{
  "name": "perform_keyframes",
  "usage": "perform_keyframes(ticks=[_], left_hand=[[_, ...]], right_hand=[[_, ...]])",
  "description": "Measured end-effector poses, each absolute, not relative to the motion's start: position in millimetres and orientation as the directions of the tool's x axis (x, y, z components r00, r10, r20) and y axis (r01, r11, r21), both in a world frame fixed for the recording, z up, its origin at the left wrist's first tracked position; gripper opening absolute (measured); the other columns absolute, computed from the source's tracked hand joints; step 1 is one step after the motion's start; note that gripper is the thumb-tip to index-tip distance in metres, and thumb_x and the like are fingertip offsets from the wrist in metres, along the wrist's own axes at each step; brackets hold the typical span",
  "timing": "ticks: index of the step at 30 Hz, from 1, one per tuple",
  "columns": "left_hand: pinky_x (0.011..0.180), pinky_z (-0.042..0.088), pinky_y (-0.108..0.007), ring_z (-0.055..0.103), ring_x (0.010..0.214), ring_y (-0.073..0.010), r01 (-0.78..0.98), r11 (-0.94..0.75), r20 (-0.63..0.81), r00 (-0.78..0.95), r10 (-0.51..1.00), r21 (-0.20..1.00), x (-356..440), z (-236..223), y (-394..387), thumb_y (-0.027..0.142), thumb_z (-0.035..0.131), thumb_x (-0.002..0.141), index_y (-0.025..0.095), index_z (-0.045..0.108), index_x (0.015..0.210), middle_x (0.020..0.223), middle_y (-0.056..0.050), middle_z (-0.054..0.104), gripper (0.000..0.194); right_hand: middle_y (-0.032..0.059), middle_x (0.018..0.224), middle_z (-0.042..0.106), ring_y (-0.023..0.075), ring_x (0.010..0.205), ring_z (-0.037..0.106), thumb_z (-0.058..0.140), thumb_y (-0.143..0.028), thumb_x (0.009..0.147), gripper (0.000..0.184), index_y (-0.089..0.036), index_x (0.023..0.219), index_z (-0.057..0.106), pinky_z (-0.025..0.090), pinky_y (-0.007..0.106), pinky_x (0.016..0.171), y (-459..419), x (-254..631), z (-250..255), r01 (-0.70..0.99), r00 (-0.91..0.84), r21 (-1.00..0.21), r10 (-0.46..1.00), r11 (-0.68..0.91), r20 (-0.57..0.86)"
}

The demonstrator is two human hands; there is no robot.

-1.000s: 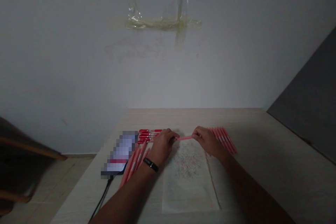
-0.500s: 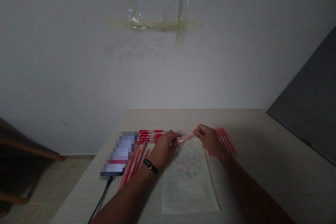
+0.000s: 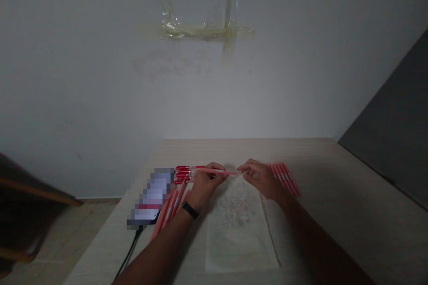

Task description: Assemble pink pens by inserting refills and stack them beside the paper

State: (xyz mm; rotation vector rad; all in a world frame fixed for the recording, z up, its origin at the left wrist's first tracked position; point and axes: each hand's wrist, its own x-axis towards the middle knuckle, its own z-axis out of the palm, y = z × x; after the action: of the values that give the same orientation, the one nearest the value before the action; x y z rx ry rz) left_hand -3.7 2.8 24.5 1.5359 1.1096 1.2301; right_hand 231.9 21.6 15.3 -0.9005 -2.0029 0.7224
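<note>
Pale wall (image 3: 100,75) at back, old tape (image 3: 197,32) on it, cut off at the top edge. Table (image 3: 351,196) runs up to the wall, its near side out of view. Dark panel (image 3: 394,120) at far right, too dim for us to identify. Light is low, so fine detail is soft.

Phone (image 3: 152,198) on the table at left: pixel blocks cover the screen, we can't read it. Its cable (image 3: 129,251) leaves at the bottom edge. Left hand (image 3: 205,187) hides the right ends of the red pens (image 3: 182,173), and the left forearm cuts across the lower ends of the pink bundle (image 3: 164,213), so we can't count either. Right hand (image 3: 262,180) covers part of the pink row (image 3: 290,180). Paper (image 3: 240,254) lies between the forearms, scribbled in its upper half; we can't make out any writing.

Grip: left has the pen (image 3: 217,171) pinched between thumb and fingers, roughly level, just beyond the paper's far edge. One end sticks out toward the right hand, the other lies over the red pens in our view. Right has fingers bent, tips right at the pen's end; we can't tell whether they touch it or are just beside it, nor whether thumb and finger meet.
</note>
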Motion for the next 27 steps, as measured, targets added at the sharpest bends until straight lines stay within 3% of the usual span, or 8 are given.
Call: perform_keyframes(ticks=[16,27], left_hand=[[0.065,0.042,-0.022,0.057,0.07,-0.0128,-0.12,-0.128,0.149,0.184,0.971,0.984,3.9,17.0,-0.4,0.033,0.082,0.071,0.015,0.068,0.087,0.075,-0.001,0.066,0.028],[0.069,0.045,-0.025,0.06,0.075,-0.0154,-0.073,-0.149,0.16,0.18,0.97,0.986,4.4,21.8,-2.1,0.036,0.08,0.072,0.015,0.068,0.086,0.078,-0.003,0.068,0.028]], right_hand=[[0.0016,0.083,0.064,0.0157,0.08,0.06,0.07,-0.026,0.088,0.007,-0.02,0.086,0.07,0.044,0.027,0.073,20.6,225.9,16.4,0.295,-0.431,-0.765,0.794,0.572,0.428],[0.0036,0.084,0.065,0.0171,0.081,0.061,0.065,-0.033,0.092,0.015,-0.02,0.088,0.072,0.045,0.029,0.072,20.0,226.4,18.0,0.31,-0.453,-0.755,0.787,0.578,0.417]])
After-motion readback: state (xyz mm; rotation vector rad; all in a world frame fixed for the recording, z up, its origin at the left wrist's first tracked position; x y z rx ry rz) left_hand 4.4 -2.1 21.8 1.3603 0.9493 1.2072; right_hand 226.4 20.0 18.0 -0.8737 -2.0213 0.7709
